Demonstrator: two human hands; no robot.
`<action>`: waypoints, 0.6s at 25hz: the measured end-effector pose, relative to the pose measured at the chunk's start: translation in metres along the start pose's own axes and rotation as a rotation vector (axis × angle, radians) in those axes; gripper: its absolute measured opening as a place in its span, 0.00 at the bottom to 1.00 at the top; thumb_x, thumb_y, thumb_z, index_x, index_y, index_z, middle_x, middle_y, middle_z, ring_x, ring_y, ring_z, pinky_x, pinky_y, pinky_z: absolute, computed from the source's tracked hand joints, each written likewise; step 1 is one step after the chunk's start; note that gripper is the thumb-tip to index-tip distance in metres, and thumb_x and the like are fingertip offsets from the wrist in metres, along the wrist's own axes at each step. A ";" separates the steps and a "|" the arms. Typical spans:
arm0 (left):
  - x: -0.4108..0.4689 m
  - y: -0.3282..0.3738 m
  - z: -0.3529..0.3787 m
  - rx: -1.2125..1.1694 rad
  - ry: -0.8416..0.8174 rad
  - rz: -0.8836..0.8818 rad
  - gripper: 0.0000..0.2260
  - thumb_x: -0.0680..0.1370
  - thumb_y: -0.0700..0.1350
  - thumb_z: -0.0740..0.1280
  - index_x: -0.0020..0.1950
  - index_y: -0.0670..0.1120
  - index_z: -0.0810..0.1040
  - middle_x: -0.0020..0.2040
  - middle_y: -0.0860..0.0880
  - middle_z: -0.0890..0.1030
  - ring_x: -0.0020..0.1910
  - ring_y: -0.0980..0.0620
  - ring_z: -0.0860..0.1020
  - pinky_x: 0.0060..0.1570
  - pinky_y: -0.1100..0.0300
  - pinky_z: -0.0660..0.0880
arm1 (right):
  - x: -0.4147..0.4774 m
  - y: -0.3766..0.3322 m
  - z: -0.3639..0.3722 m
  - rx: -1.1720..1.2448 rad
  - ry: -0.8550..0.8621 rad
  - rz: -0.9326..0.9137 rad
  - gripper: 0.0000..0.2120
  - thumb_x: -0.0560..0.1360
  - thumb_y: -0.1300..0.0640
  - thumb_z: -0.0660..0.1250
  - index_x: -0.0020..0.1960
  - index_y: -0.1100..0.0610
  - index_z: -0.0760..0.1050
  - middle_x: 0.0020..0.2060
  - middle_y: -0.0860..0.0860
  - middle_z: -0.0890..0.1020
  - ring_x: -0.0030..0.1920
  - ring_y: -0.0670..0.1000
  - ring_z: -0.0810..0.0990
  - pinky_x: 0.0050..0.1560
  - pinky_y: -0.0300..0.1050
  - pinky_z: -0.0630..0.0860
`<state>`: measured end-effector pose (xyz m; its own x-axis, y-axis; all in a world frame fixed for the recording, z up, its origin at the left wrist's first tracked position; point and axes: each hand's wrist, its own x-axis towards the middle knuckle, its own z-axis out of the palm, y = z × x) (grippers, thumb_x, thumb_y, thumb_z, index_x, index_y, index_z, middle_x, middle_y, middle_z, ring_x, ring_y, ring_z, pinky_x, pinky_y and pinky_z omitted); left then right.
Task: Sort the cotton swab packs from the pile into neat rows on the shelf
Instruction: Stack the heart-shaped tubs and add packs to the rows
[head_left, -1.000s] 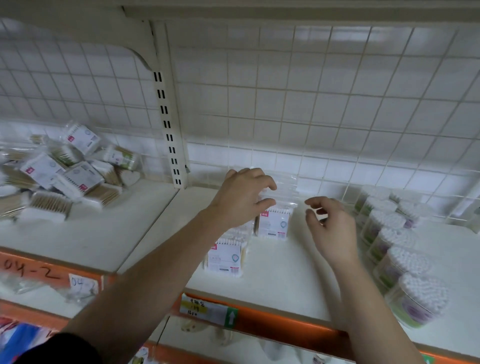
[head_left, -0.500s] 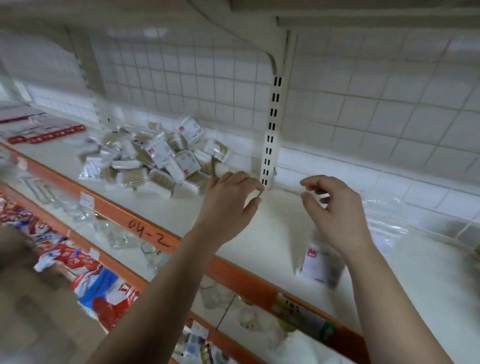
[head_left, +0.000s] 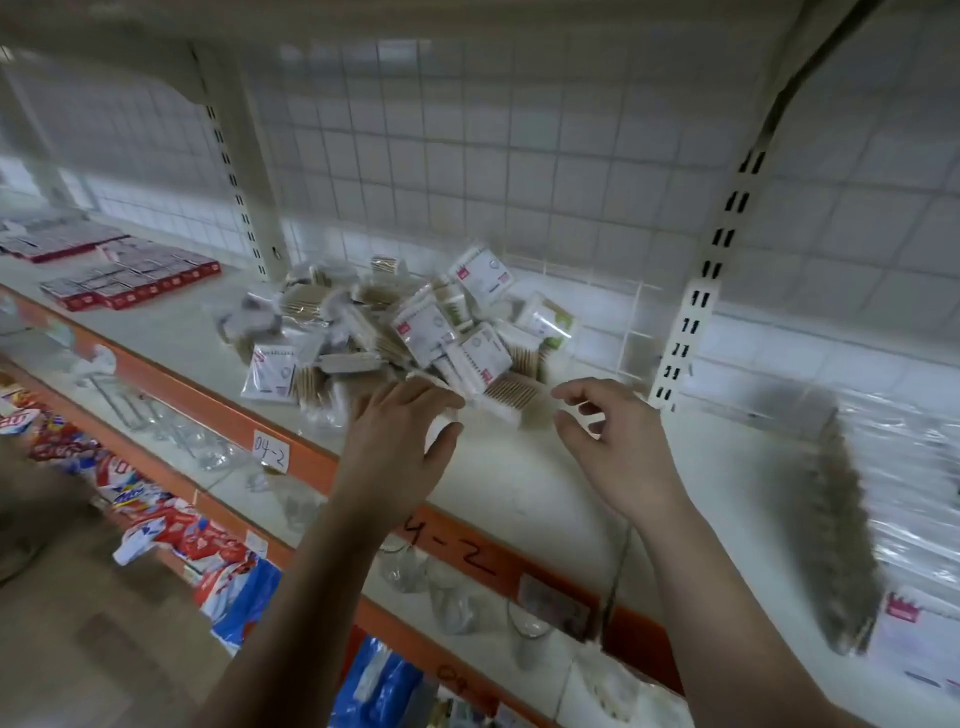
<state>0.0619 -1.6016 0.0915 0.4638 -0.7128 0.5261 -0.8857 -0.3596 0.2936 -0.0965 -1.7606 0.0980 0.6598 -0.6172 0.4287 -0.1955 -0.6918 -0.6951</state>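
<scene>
the left hand (head_left: 400, 431) is open and empty, fingers stretched forward, tips right at the near edge of the pile (head_left: 363, 322); whether they touch a pack i cannot tell. the right hand (head_left: 618, 441) is empty too, fingers loosely curled with thumb and forefinger apart, over bare shelf (head_left: 519, 483) just short of the pile. from the left hand the swab packs lie at 12 o'clock, straight ahead; from the right hand they sit at about 10 o'clock, a little further off, so the left hand looks the nearer one. the closest pack, a brown-stick pack (head_left: 511, 397), lies between the two sets of fingertips, its long side running roughly 9 to 3. the pile is jumbled, packs tilted every way. at 3 o'clock, beyond the slotted post (head_left: 685, 322), a blurred pack (head_left: 904, 618) sits near the shelf front.
</scene>
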 end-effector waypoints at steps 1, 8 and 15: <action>0.000 -0.013 -0.001 -0.008 0.009 -0.006 0.10 0.75 0.49 0.65 0.55 0.52 0.79 0.55 0.54 0.79 0.57 0.49 0.75 0.56 0.50 0.68 | 0.006 -0.005 0.013 0.005 -0.005 -0.004 0.10 0.74 0.58 0.68 0.55 0.51 0.79 0.49 0.43 0.79 0.49 0.43 0.76 0.49 0.33 0.70; -0.001 -0.080 -0.009 -0.065 0.063 -0.033 0.16 0.75 0.54 0.58 0.56 0.51 0.80 0.54 0.53 0.80 0.56 0.50 0.76 0.54 0.51 0.71 | 0.031 -0.029 0.084 0.020 -0.109 -0.002 0.10 0.72 0.56 0.71 0.53 0.52 0.79 0.48 0.42 0.77 0.47 0.39 0.74 0.46 0.24 0.65; 0.000 -0.109 -0.008 -0.105 0.058 -0.058 0.13 0.75 0.54 0.59 0.53 0.52 0.79 0.53 0.56 0.79 0.53 0.52 0.77 0.52 0.50 0.72 | 0.047 -0.035 0.123 0.011 -0.236 0.053 0.18 0.69 0.50 0.75 0.57 0.51 0.78 0.53 0.46 0.78 0.53 0.45 0.75 0.54 0.38 0.72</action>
<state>0.1592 -1.5579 0.0657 0.5170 -0.6557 0.5503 -0.8519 -0.3321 0.4049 0.0307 -1.7189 0.0714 0.8000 -0.5474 0.2456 -0.2278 -0.6559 -0.7196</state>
